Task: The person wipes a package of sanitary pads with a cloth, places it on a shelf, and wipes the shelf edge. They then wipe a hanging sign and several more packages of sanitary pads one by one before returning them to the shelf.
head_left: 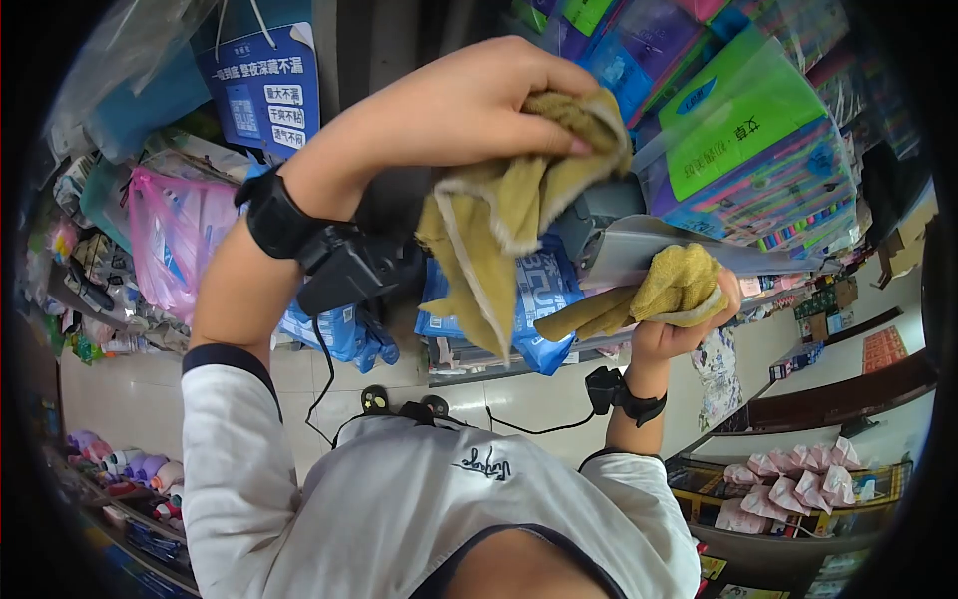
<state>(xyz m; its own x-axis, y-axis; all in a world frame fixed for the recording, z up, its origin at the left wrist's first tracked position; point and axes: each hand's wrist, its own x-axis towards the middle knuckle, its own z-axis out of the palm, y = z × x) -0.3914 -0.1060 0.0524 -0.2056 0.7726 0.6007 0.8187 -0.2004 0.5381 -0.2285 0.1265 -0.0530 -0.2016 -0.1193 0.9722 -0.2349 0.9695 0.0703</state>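
Note:
My left hand (pixel 514 105) reaches forward across the upper middle, fingers closed round a mustard-yellow cloth (pixel 489 215) with pale edges. That cloth hangs down in loose folds. On the right, my right hand (pixel 704 309) grips a bunched yellow cloth (pixel 679 275), one flap trailing to the left. The two cloths look separate. Just beyond my right hand is a clear plastic shelf edge (pixel 659 245). Below the hanging cloth lie blue packages (pixel 549 299). A stack of packs with a green label (pixel 738 130) stands close to both hands, to the right.
A pink plastic bag (pixel 180 235) and a blue hanging sign (pixel 261 90) are on the left. Black wrist straps with devices (pixel 349 265) sit on both forearms, trailing cables. Shelves of goods (pixel 788 489) stand behind at right. The floor (pixel 299 374) is pale tile.

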